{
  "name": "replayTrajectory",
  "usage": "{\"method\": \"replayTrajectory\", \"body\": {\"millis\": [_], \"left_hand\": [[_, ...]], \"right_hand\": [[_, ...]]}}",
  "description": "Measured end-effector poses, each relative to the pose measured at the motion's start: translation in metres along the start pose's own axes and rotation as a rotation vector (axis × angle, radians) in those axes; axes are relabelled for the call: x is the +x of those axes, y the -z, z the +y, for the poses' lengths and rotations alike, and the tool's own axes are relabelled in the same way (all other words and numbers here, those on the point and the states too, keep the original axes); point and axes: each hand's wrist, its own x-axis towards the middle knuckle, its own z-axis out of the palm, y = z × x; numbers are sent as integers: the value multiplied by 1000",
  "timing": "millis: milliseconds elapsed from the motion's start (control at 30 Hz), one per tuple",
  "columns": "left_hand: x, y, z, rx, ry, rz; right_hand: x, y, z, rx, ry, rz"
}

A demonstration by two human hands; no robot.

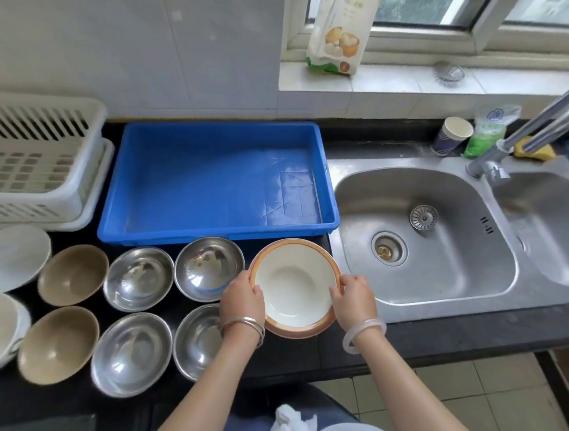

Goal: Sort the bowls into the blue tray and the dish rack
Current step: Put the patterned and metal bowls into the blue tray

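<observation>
- I read the blue tray (204, 181) as one solid bright blue, with pale scratch lines crossing its floor on the right.
- The dish rack (30, 162) is off-white, slotted along its walls and gridded in squares on its floor.
- The rimmed bowl (294, 283) is cream inside, with an orange-brown band round its edge.
- The tan bowls (73, 275) (59, 345) are plain beige-brown.
- The steel bowls (139, 279) (208, 268) (132, 354) (198, 341) are mirror silver and unpatterned.
- The plate (10, 258) is plain white.
- The counter (459, 337) looks black to me, and the sink (430, 288) is grey steel.
- The silver bangles (243, 327) are bright metal; the pale bangle (364, 334) is milky white.
- The bag (341, 21) is white with a yellow top, a green base and printed buns.
- The sponge (534, 152) is yellow.
</observation>
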Motion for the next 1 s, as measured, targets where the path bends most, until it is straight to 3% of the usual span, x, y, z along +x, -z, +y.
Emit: {"method": "replayTrajectory", "body": {"millis": [133,433,667,1000], "left_hand": [[0,5,3,-54,15,27],[6,10,51,-174,-129,-28],[-9,-28,89,-166,-223,-191],[-27,-88,95,-101,-123,-399]], "right_hand": [[-2,5,-2,107,-7,-40],[2,64,2,251,-4,136],[-3,100,46,316,-155,256],[-7,95,110,344,-381,252]]}}
